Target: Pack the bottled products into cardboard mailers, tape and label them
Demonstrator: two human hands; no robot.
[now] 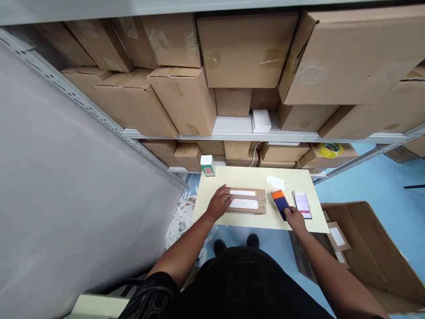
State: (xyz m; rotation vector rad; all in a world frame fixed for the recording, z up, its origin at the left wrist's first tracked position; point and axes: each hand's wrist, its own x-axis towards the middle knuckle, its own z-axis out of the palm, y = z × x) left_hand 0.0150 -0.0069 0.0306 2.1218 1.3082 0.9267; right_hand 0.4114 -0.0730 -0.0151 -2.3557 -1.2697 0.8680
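Note:
On the pale table (239, 177) lies a small taped cardboard box (261, 201) with two white labels on its top. My left hand (219, 201) grips the left end of this box, fingers over its upper face. My right hand (295, 218) is closed around the lower end of a handheld device (280, 203), orange at the top and dark blue below. The device is tilted, to the right of the box. Just right of it lies a phone (301, 204) with a lit screen. Behind the device is a white label strip (276, 182).
A small white-and-green box (207, 165) stands at the table's back left. Shelves (232, 126) full of cartons rise behind. Yellow tape (329, 149) sits on a carton at right. A large open carton (368, 248) holds labelled boxes. Paper strips (181, 221) litter the floor at left.

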